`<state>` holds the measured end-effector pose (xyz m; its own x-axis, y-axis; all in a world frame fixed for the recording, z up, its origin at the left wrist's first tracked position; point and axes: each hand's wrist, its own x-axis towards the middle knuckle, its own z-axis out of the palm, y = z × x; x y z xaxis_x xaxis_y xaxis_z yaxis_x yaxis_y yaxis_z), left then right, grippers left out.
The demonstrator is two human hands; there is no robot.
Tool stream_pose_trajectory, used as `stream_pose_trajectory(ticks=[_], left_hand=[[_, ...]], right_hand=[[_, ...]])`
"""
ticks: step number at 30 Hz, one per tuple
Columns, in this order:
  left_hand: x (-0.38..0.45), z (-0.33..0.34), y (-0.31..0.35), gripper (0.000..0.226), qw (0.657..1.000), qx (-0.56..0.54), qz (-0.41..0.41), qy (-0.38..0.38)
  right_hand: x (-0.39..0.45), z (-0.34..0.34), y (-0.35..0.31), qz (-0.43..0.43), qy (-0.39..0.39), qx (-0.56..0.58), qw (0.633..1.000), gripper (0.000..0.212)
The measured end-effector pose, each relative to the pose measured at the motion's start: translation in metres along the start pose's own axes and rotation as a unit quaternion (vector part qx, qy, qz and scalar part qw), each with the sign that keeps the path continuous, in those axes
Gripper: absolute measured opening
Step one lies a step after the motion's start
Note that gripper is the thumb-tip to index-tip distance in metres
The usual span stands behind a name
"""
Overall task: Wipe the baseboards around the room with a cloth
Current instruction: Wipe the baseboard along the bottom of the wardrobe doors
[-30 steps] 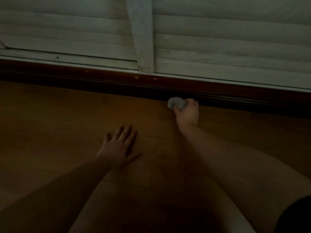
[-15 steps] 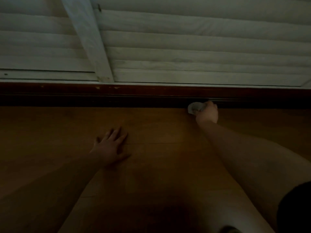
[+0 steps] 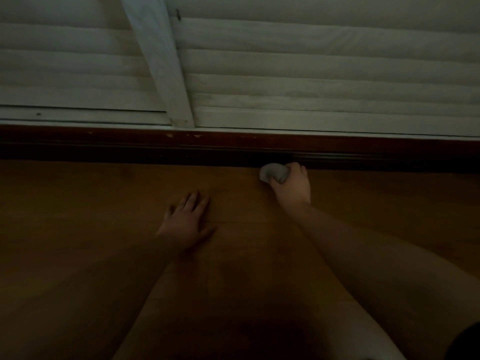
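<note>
Head view shows my right hand (image 3: 292, 185) curled round a balled grey cloth (image 3: 274, 173), pressing it into the foot of the dark baseboard (image 3: 233, 149) where that meets the wood floor (image 3: 78, 216). A second ago the cloth sat to the right of the white upright (image 3: 166, 74) between the slatted panels (image 3: 324, 74), close under it; half a second ago it had slid well off to the right along the board. Now it lies nearer the upright again, though my head has turned between pictures, so part of that shift may be the camera and not the cloth. I read it as a back-and-forth rub over one short stretch rather than steady travel. My left hand (image 3: 187, 219) lies flat on the floor with fingers spread, holding nothing and propping me, and it has kept much the same place throughout. For the task, this means the strip under the upright is getting its scrub, while the board running off to both edges looks yet to be done. Light is too dim to judge how clean the wood is, and chips along the board's top edge (image 3: 170, 135) are paint marks, not dust, I think.
</note>
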<state>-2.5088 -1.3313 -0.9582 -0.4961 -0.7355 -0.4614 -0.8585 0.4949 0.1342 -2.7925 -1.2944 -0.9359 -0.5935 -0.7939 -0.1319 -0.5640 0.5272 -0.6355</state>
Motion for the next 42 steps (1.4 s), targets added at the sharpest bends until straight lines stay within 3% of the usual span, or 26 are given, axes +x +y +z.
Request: stream_pose_trajectory(ticks=[6,11,15,26,42], left_hand=[[-0.028,0.012,-0.038,0.099,1.000,-0.003,-0.023,-0.003],[-0.041,0.014,-0.064,0.109,1.000,-0.005,-0.026,-0.017],[-0.053,0.018,-0.073,0.104,0.998,0.036,0.016,-0.049],[-0.071,0.022,-0.070,0.095,0.997,0.001,0.006,-0.077],[-0.062,0.030,-0.067,0.091,0.997,0.069,0.003,-0.024]], right_hand=[[-0.024,0.069,-0.071,-0.085,-0.043,0.051,0.994,0.038],[-0.044,0.113,-0.117,-0.056,-0.057,0.117,0.990,0.037],[-0.049,0.134,-0.143,-0.043,-0.061,0.131,0.988,0.039],[-0.045,0.172,-0.206,-0.031,-0.081,0.142,0.986,0.038],[-0.023,0.123,-0.151,-0.042,-0.043,0.147,0.987,0.034]])
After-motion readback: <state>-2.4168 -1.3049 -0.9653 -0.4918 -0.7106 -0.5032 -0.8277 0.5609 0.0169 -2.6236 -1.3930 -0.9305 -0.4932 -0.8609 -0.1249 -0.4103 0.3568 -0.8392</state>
